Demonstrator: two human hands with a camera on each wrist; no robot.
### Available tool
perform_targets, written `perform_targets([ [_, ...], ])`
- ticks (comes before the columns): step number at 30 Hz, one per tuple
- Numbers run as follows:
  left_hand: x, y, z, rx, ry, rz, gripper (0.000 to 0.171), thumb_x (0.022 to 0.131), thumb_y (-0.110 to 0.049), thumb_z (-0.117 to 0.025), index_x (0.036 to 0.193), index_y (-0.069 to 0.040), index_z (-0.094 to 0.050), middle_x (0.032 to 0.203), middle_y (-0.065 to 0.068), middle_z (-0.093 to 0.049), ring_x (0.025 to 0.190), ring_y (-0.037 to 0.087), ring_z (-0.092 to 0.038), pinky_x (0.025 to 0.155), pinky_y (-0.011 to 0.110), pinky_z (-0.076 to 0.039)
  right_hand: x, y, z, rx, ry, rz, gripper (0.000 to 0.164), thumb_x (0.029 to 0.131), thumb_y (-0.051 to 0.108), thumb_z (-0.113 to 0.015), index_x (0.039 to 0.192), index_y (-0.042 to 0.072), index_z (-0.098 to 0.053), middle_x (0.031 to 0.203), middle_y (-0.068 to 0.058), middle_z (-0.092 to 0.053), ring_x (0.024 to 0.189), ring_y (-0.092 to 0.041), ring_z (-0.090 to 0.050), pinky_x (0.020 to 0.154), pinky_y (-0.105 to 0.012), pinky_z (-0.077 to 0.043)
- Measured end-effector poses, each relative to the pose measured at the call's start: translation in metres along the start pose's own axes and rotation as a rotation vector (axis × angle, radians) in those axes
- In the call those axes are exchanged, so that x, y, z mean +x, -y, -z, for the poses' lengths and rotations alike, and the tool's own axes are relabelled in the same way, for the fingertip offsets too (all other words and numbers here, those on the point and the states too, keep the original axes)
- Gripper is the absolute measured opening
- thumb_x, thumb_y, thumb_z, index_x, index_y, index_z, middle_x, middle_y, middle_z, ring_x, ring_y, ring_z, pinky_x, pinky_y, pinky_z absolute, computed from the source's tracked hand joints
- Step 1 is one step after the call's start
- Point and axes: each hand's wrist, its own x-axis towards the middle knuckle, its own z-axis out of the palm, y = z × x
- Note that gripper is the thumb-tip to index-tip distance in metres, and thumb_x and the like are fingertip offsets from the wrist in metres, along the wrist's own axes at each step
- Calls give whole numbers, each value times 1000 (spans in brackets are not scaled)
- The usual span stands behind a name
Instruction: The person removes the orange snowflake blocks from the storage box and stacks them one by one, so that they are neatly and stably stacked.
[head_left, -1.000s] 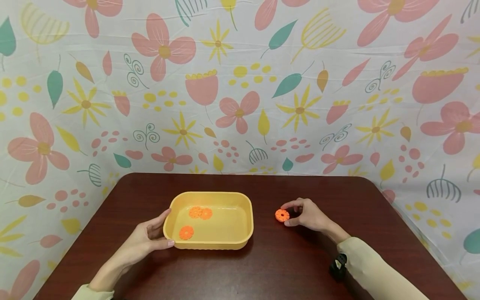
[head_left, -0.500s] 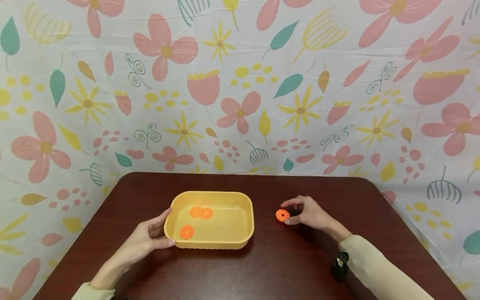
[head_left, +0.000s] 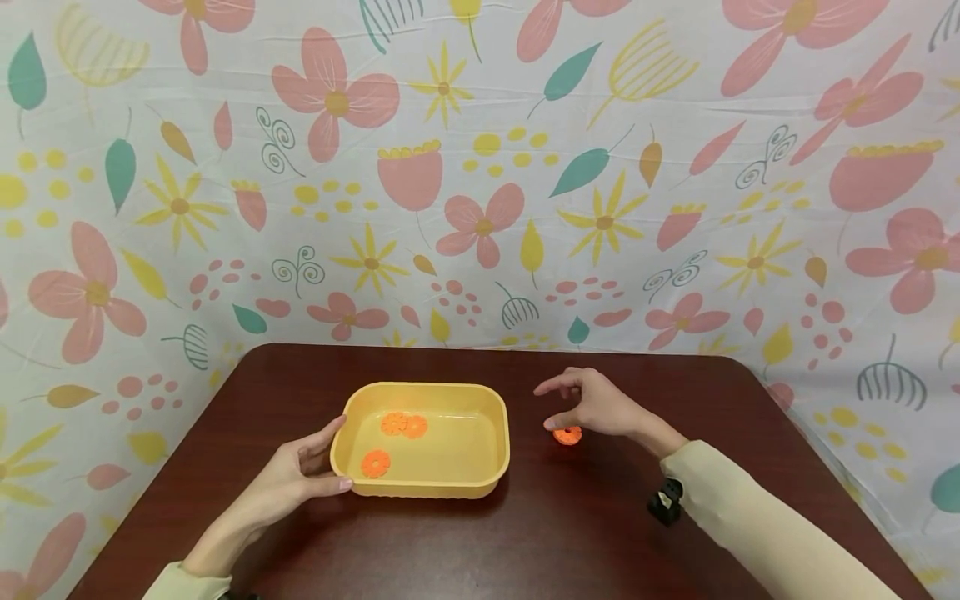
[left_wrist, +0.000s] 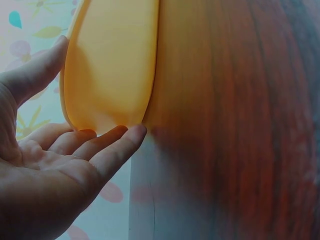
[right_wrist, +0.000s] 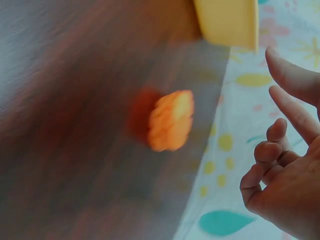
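Note:
A yellow plastic tray (head_left: pixel 457 458) sits on the table with three flat, flower-shaped orange discs in it, one (head_left: pixel 376 463) near its front left and two side by side farther back. My left hand (head_left: pixel 288 475) holds the tray's left end, thumb and fingers spread across its two corners; the left wrist view shows the fingertips at the tray wall (left_wrist: pixel 112 55). Right of the tray, more notched orange discs stand in a small stack (head_left: pixel 567 437), thick in the right wrist view (right_wrist: pixel 171 121). My right hand (head_left: pixel 600 404) hovers above it, thumb and index finger apart, holding nothing.
The dark brown table (head_left: pixel 465 542) has rounded back corners. Behind it hangs a white cloth (head_left: pixel 480 300) with a floral print. A black device (head_left: pixel 665 502) is strapped at the right wrist, by the sleeve.
My right hand has let go of the orange disc stack, lifted and shifted slightly left over it. The stack stays on the table. My left hand keeps its hold on the tray.

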Motion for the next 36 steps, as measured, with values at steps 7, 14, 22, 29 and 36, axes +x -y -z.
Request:
perform_targets([
  [7,1,-2,0,-8,8,-9,99,89,-4,-84,167,-2,-23,168,23,-27,146,46,-39,95,32,-56,27,38,-5,-69,107,147,44,81,19,-95,121,12,-79,87,1,-55,83,-23,-49,72,-33,-42],
  [14,3,-3,-1,19,2,-22,97,91,-7,-83,168,-5,-23,171,18,-24,151,42,-32,98,31,-55,56,71,-22,-77,256,234,44,83,15,-92,125,13,-78,91,-14,-58,77,-23,-48,69,-29,-40],
  [22,4,-5,-1,37,-13,-15,100,89,-9,-85,167,-3,-23,170,21,-24,146,44,-41,95,29,-55,96,105,-52,-148,418,322,47,83,13,-92,128,13,-77,87,1,-53,81,-17,-46,72,-28,-41],
  [29,5,-5,0,28,-15,12,100,89,-10,-86,167,-3,-23,170,21,-24,146,44,-40,96,29,-55,130,119,-84,-161,566,348,53,83,11,-92,133,9,-74,96,-18,-62,83,-16,-50,71,-24,-43],
  [36,7,-2,2,4,5,-7,101,89,-8,-86,167,-2,-22,170,21,-22,148,45,-36,99,32,-54,154,128,-111,-87,699,333,55,83,3,-91,135,5,-73,89,-20,-57,68,-10,-42,61,-21,-38],
])
